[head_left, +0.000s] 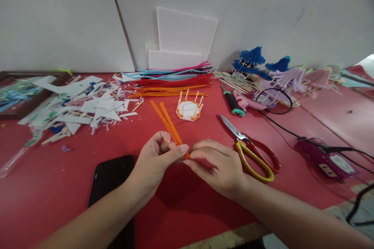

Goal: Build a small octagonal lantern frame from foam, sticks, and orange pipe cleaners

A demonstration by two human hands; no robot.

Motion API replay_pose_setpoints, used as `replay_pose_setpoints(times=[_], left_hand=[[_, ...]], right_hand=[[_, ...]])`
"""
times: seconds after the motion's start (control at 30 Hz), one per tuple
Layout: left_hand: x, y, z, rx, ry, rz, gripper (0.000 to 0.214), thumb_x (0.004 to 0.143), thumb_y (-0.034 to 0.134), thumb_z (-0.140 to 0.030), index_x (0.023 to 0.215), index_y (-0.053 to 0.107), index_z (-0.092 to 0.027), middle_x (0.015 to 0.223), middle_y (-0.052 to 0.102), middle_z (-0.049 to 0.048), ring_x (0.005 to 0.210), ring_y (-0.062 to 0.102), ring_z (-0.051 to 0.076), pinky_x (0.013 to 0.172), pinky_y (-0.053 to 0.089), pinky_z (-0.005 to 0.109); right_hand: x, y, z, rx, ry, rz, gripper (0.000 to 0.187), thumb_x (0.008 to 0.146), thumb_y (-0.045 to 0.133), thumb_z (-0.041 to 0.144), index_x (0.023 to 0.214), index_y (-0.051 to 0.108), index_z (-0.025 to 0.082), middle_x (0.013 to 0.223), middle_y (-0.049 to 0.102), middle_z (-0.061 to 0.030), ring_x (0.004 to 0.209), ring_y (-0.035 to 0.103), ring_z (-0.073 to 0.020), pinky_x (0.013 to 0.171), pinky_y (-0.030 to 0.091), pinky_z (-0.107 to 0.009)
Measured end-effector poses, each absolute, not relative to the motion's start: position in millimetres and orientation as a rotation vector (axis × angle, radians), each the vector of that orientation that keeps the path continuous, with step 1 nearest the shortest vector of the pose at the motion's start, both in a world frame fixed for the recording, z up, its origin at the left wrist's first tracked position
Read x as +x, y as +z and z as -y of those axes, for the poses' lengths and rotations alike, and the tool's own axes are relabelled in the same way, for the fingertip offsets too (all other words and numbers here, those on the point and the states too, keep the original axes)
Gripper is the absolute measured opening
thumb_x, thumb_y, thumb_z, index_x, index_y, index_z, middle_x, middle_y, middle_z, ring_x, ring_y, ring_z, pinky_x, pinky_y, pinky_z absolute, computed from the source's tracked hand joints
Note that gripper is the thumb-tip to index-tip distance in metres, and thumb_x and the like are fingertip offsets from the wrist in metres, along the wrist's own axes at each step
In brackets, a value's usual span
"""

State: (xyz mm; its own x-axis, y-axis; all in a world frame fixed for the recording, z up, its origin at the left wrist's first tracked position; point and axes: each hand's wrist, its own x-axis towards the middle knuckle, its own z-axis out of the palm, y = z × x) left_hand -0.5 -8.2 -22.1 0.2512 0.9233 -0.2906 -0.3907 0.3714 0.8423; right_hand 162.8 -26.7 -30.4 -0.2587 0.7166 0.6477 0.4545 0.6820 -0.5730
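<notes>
Orange pipe cleaners (pixel 168 123) stick up from between my two hands, their lower ends bunched at my fingertips. My left hand (pixel 159 155) pinches them between thumb and fingers. On the right, my right hand (pixel 217 165) closes its thumb and fingers on the lower end of the same bunch. Just beyond stands a small white octagonal base (pixel 188 109) with several upright wooden sticks and orange pieces around its rim. Scissors (pixel 248 144) with one red and one yellow handle lie beside my right hand. A black phone (pixel 112 175) lies partly under my left forearm.
Pipe cleaners (pixel 175 81) in several colours lie at the back. White scraps (pixel 96 105) pile up at left near a brown tray (pixel 43 97). At right are a glue gun (pixel 248 101), a black-handled tool (pixel 232 101), small blue roofed models (pixel 251 58) and a purple power strip (pixel 325 157) with cables.
</notes>
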Motion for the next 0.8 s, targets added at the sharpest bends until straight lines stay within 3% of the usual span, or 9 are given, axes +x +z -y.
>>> replay_pose_setpoints(times=[0.17, 0.43, 0.6, 0.8], left_hand=[[-1, -23, 9, 0.834, 1.057, -0.936, 0.035, 0.066, 0.079, -0.015, 0.071, 0.044, -0.019, 0.055, 0.057, -0.0097, 0.054, 0.055, 0.003, 0.057, 0.045, 0.012], [2, -18, 11, 0.978, 1.075, -0.908, 0.034, 0.069, 0.075, -0.011, 0.068, 0.043, -0.019, 0.056, 0.058, -0.0107, 0.051, 0.057, 0.003, 0.053, 0.045, 0.013], [4, -18, 8, 0.970, 1.070, -0.920, 0.033, 0.069, 0.075, -0.014, 0.073, 0.043, -0.021, 0.056, 0.062, -0.0089, 0.053, 0.059, 0.006, 0.055, 0.046, 0.015], [0, -21, 6, 1.063, 1.095, -0.985, 0.034, 0.071, 0.076, -0.019, 0.080, 0.043, -0.022, 0.057, 0.058, -0.0099, 0.053, 0.055, 0.006, 0.056, 0.045, 0.016]], right_hand=[[164, -30, 25, -0.935, 0.497, 1.889, 0.005, 0.083, 0.062, 0.021, 0.080, 0.065, 0.019, 0.079, 0.069, -0.0051, 0.071, 0.065, -0.0132, 0.067, 0.054, -0.024], [162, -28, 24, -1.030, 1.028, 1.808, 0.021, 0.082, 0.055, 0.022, 0.062, 0.059, 0.016, 0.061, 0.060, -0.0004, 0.052, 0.051, -0.0079, 0.049, 0.042, -0.019], [152, -33, 24, -1.115, 0.991, 1.650, 0.022, 0.077, 0.055, 0.018, 0.056, 0.053, 0.017, 0.054, 0.048, 0.0039, 0.046, 0.038, -0.0057, 0.044, 0.034, -0.018], [150, -31, 22, -1.188, 1.093, 1.678, 0.025, 0.080, 0.054, 0.022, 0.056, 0.051, 0.017, 0.056, 0.050, 0.0030, 0.052, 0.045, -0.0081, 0.049, 0.037, -0.020]])
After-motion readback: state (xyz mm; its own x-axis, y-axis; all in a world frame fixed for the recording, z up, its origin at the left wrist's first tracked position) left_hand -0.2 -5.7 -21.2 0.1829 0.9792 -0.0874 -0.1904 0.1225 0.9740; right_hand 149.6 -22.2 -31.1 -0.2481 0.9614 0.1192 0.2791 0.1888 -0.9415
